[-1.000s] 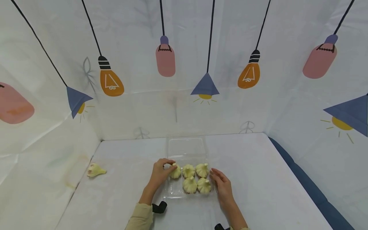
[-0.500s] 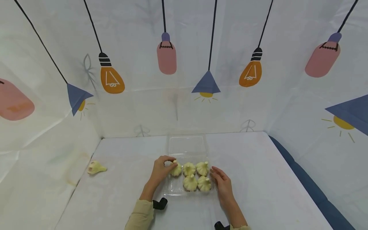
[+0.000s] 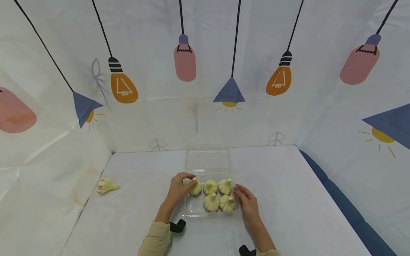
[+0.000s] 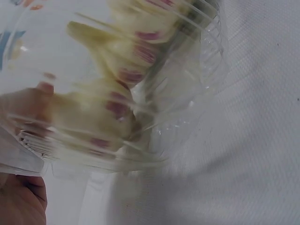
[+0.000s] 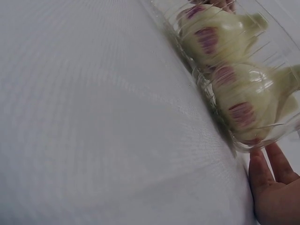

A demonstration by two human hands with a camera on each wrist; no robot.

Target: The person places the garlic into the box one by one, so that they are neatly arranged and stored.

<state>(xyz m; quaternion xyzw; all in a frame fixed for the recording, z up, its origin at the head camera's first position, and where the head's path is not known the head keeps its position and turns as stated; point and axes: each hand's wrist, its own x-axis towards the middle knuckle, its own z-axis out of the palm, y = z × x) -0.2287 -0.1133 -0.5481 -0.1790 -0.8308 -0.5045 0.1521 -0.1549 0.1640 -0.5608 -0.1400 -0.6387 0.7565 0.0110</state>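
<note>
Several pale garlic bulbs [image 3: 210, 187] with purple streaks stand stem up in an open clear plastic box [image 3: 193, 210] on the table. With thumb and index finger, my left hand [image 3: 178, 187] pinches the garlic bulb [image 3: 195, 188] in the box's far left corner by its stem. Through the clear wall in the left wrist view, this garlic bulb [image 4: 101, 117] shows beside the fingers [image 4: 33, 105]. My right hand [image 3: 249, 205] rests at the box's right side, its fingertips [image 5: 257, 161] against the wall and fairly straight.
Another garlic bulb [image 3: 107, 185] lies on its side on the white table [image 3: 137, 199] at the left. The box's lid [image 3: 207, 160] is folded back toward the rear wall. Printed cloth walls [image 3: 153, 124] enclose the table; a dark blue pad [image 3: 346, 209] runs along its right edge.
</note>
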